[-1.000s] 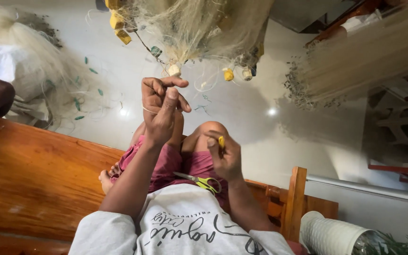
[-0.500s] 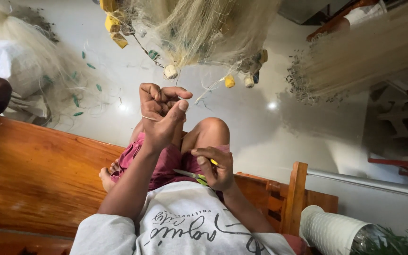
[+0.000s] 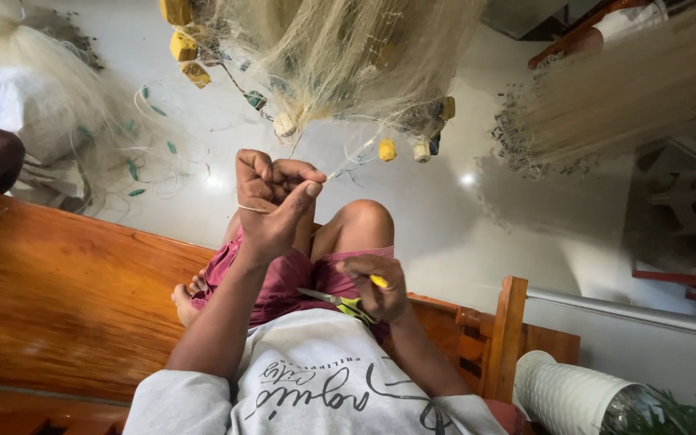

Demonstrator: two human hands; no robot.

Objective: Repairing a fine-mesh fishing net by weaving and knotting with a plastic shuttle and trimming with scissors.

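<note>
Scissors (image 3: 338, 302) with yellow handles lay held in your right hand (image 3: 374, 288), low by your lap.
Your left hand (image 3: 271, 201) was a closed fist around a thin line (image 3: 340, 169). The best way was to keep it tight and snip close. The line led up to the pale, tangled net (image 3: 348, 56) with yellow floats (image 3: 387, 150).

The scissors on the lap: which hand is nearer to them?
Right. The right hand is right at the scissors, over their yellow handles. The left hand is raised well above, pinching a line from the net.

Bright, sharp view; floor glare, edge distortion
</note>
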